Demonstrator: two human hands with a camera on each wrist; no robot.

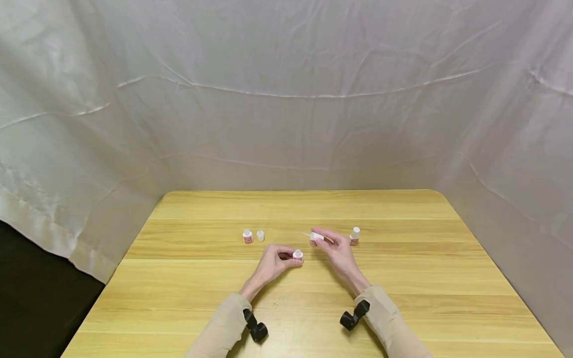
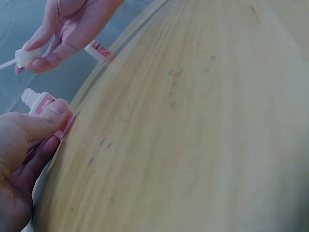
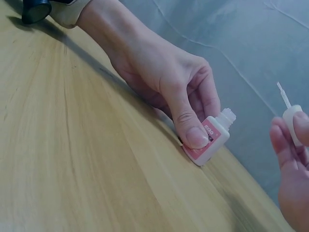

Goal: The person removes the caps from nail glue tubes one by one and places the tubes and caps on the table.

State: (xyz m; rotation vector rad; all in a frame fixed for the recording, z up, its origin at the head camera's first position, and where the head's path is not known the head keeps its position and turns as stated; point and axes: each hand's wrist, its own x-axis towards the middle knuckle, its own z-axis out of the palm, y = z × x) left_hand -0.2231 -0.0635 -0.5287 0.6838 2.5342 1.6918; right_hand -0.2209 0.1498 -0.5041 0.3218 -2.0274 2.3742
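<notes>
My left hand (image 1: 274, 263) pinches a small white bottle with a pink label (image 3: 208, 140) between thumb and fingers. The bottle stands uncapped on the table, its ridged neck bare. To its right and a little farther back, my right hand (image 1: 337, 252) holds a white brush cap (image 2: 28, 57) between thumb and fingers, above the table. The cap's thin brush (image 3: 284, 95) points left in the head view, apart from the bottle neck. Partly hidden under the right hand, another pink-labelled bottle (image 1: 313, 243) shows; its top cannot be seen.
Left on the wooden table (image 1: 201, 298), an uncapped bottle (image 1: 248, 237) stands beside a loose white cap (image 1: 260, 235). A capped bottle (image 1: 355, 236) stands just right of the right hand. Grey-white curtains (image 1: 286, 124) hang behind the table and at its sides.
</notes>
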